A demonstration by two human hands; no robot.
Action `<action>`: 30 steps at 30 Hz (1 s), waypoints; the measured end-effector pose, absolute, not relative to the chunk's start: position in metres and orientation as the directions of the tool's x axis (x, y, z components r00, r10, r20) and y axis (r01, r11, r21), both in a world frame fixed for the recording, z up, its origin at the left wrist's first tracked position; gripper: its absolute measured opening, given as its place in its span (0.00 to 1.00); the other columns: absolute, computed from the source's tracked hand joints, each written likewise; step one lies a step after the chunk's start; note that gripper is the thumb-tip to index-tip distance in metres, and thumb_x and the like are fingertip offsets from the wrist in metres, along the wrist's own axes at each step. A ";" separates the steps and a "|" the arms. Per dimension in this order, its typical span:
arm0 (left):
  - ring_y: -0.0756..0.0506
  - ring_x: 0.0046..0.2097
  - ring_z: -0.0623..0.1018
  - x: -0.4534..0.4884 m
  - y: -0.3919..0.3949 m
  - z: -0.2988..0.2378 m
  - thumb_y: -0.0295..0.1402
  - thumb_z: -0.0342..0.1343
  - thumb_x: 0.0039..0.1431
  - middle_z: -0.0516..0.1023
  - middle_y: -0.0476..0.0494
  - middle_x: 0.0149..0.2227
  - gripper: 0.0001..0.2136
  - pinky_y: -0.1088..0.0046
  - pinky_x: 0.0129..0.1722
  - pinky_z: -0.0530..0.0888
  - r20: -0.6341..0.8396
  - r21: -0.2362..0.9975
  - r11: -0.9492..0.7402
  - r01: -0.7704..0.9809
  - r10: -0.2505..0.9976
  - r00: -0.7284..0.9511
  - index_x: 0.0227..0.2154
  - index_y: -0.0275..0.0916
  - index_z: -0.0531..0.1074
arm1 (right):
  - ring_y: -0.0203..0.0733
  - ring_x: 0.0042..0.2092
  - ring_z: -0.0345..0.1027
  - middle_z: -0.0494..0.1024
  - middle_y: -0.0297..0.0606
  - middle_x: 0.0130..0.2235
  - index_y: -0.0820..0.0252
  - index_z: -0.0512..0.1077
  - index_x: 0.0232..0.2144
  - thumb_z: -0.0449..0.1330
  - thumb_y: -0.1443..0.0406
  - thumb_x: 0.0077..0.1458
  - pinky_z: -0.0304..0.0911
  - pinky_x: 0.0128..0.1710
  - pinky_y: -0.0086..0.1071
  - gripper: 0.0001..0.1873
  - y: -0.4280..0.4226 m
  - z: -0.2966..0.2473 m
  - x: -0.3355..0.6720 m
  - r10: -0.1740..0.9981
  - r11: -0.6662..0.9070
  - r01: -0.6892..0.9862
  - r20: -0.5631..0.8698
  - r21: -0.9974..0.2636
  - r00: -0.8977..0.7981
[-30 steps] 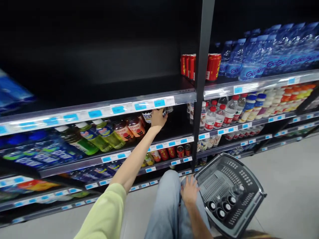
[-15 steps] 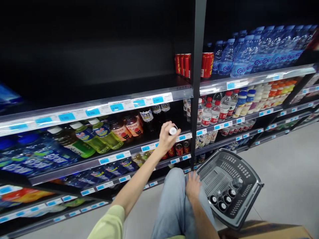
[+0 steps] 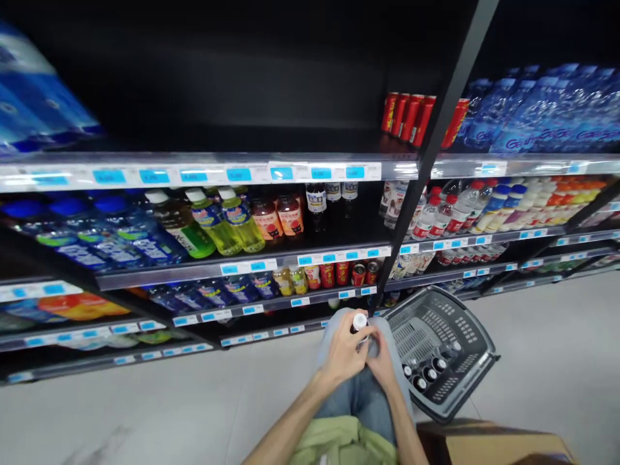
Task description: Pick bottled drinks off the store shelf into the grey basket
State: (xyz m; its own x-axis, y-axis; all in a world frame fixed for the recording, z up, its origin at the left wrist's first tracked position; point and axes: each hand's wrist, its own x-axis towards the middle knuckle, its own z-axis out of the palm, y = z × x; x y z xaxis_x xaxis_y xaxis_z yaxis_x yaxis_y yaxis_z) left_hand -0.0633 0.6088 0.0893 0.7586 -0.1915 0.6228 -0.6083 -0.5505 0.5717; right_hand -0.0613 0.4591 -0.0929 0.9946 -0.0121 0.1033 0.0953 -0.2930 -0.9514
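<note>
My left hand (image 3: pixel 341 354) is wrapped round a dark bottle with a white cap (image 3: pixel 359 321), held over my knee in light jeans. My right hand (image 3: pixel 382 358) meets it there, fingers curled against the bottle's side. Just to the right stands a grey plastic shopping basket (image 3: pixel 465 326) on the floor, with several white-capped dark bottles (image 3: pixel 426 376) lying at its near end. More bottles of the same kind (image 3: pixel 317 200) stand on the second shelf, straight ahead.
Black shelving fills the view, with green, orange and blue bottles (image 3: pixel 213 219), red cans (image 3: pixel 409 116) on the top shelf and water bottles (image 3: pixel 533 123) at right. A black upright post (image 3: pixel 426 168) divides the bays. A cardboard box (image 3: pixel 489 442) lies at bottom right. Grey floor spreads left and right.
My left hand took a bottle off the second shelf and brought it down to my lap. My right hand left my knee and joined it on the bottle. The view swung left.
</note>
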 end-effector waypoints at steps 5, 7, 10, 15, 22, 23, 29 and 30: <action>0.37 0.67 0.73 -0.054 0.608 0.083 0.21 0.65 0.52 0.68 0.40 0.70 0.44 0.56 0.67 0.74 0.373 0.777 -0.412 -0.476 -0.307 0.875 0.72 0.54 0.65 | 0.62 0.60 0.77 0.80 0.49 0.61 0.53 0.71 0.63 0.76 0.52 0.45 0.76 0.57 0.53 0.44 0.465 -0.072 -0.111 0.019 0.037 -0.035 -0.034 -0.999 0.999; 0.37 0.64 0.76 -0.044 0.608 0.070 0.25 0.71 0.48 0.70 0.38 0.69 0.54 0.56 0.66 0.74 0.227 0.886 -0.322 -0.332 -0.323 0.919 0.77 0.51 0.52 | 0.59 0.52 0.80 0.84 0.48 0.52 0.57 0.75 0.56 0.76 0.52 0.45 0.76 0.55 0.52 0.37 0.461 -0.057 -0.116 -0.006 -0.094 -0.072 -0.072 -0.993 0.997; 0.40 0.53 0.82 -0.030 0.611 0.033 0.30 0.74 0.48 0.80 0.38 0.58 0.55 0.57 0.59 0.78 0.006 0.984 -0.168 -0.053 -0.266 0.964 0.77 0.42 0.50 | 0.55 0.43 0.80 0.86 0.43 0.41 0.59 0.78 0.45 0.75 0.52 0.44 0.77 0.48 0.48 0.28 0.452 -0.041 -0.113 0.025 -0.299 -0.111 -0.124 -0.948 0.992; 0.36 0.55 0.82 -0.021 0.618 -0.017 0.40 0.81 0.41 0.80 0.33 0.57 0.50 0.54 0.58 0.79 -0.122 0.986 0.087 0.142 -0.207 0.971 0.67 0.36 0.65 | 0.54 0.41 0.79 0.86 0.42 0.40 0.58 0.79 0.43 0.73 0.51 0.47 0.75 0.46 0.46 0.25 0.445 -0.030 -0.107 0.045 -0.444 -0.107 -0.141 -0.889 0.989; 0.31 0.59 0.81 -0.026 0.611 -0.039 0.47 0.82 0.35 0.78 0.31 0.60 0.56 0.47 0.60 0.78 -0.071 0.958 0.264 0.115 -0.168 0.983 0.68 0.39 0.64 | 0.57 0.49 0.80 0.86 0.45 0.49 0.56 0.76 0.57 0.75 0.51 0.47 0.74 0.52 0.50 0.37 0.443 -0.032 -0.110 -0.045 -0.465 -0.103 -0.093 -0.880 0.995; 0.30 0.61 0.80 -0.025 0.608 -0.041 0.47 0.82 0.35 0.77 0.30 0.61 0.57 0.46 0.61 0.77 -0.064 0.955 0.277 0.105 -0.155 0.986 0.69 0.40 0.62 | 0.57 0.50 0.80 0.85 0.45 0.50 0.56 0.75 0.58 0.75 0.51 0.47 0.74 0.53 0.50 0.38 0.442 -0.033 -0.111 -0.069 -0.455 -0.101 -0.078 -0.885 0.995; 0.26 0.70 0.71 -0.024 0.592 -0.040 0.40 0.82 0.34 0.61 0.27 0.74 0.68 0.47 0.65 0.74 -0.046 0.945 0.306 0.114 -0.221 0.974 0.77 0.44 0.49 | 0.54 0.50 0.79 0.84 0.46 0.51 0.59 0.75 0.58 0.74 0.51 0.49 0.75 0.53 0.47 0.36 0.436 -0.038 -0.112 -0.136 -0.350 -0.073 -0.026 -0.934 0.990; 0.26 0.71 0.70 -0.024 0.591 -0.038 0.39 0.82 0.34 0.59 0.27 0.75 0.68 0.48 0.65 0.74 -0.044 0.941 0.318 0.119 -0.232 0.972 0.77 0.45 0.48 | 0.53 0.50 0.79 0.84 0.46 0.51 0.59 0.75 0.57 0.73 0.51 0.50 0.74 0.53 0.46 0.35 0.435 -0.037 -0.111 -0.120 -0.333 -0.052 -0.013 -0.941 0.993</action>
State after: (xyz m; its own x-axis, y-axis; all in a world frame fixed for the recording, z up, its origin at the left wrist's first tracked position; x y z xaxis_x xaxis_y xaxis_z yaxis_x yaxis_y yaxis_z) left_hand -0.0244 0.5909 -0.0379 0.9717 -0.2322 -0.0440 0.1185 0.3177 0.9407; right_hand -0.1113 0.4352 -0.0373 0.9927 -0.1196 -0.0129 -0.0524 -0.3333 -0.9414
